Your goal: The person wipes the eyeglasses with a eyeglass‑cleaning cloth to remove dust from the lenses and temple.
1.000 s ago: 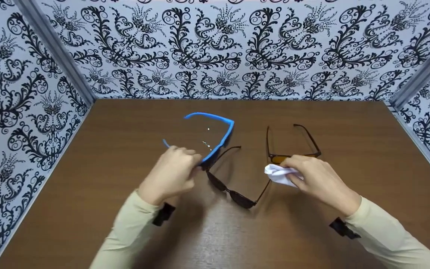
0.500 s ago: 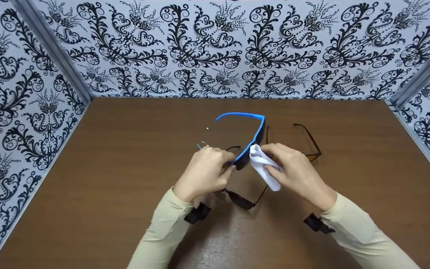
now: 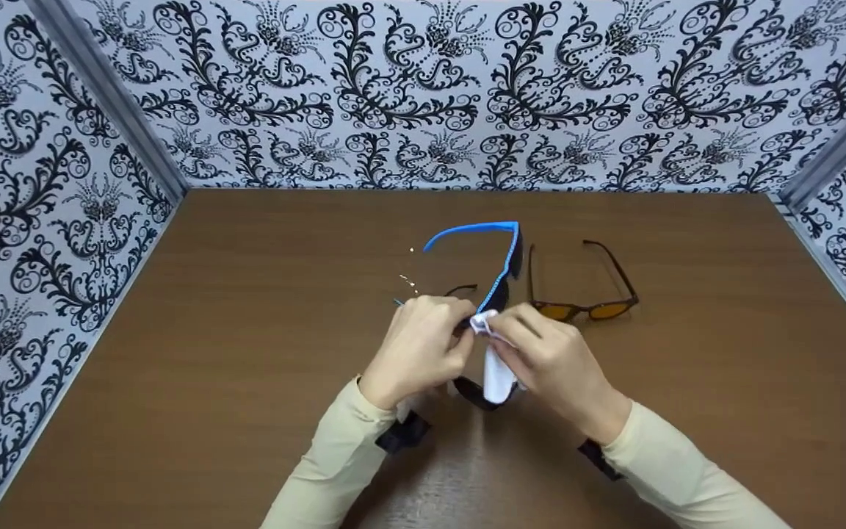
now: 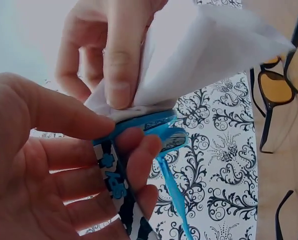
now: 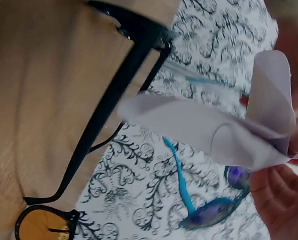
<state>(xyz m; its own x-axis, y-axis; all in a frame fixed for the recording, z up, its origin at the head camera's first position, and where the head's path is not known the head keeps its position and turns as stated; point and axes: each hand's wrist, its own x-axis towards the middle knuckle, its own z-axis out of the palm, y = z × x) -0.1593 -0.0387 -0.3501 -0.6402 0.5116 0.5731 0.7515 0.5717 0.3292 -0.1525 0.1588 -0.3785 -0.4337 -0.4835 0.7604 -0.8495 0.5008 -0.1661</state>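
Observation:
My left hand (image 3: pixel 423 349) grips blue-framed sunglasses (image 3: pixel 502 272) by their near end, raised over the table with the arms pointing left. In the left wrist view, its thumb and fingers pinch the blue frame (image 4: pixel 173 192) near a patterned temple. A folded white cloth (image 3: pixel 498 375) is pinched in my right hand (image 3: pixel 559 367), pressed at the near lens beside the left fingertips. The cloth (image 5: pixel 178 122) hangs down in loose folds in the right wrist view and hides the near lens. Below the hands lie dark sunglasses (image 3: pixel 474 393), partly covered by cloth and hand.
Black-framed glasses with orange lenses (image 3: pixel 609 310) lie on the brown table (image 3: pixel 210 330), right of the blue pair, temples pointing away. Patterned walls (image 3: pixel 423 95) enclose the table's back and sides.
My left hand has carried the blue sunglasses to the right, over the dark pair. The right hand has come leftward and brought the cloth onto the near lens.

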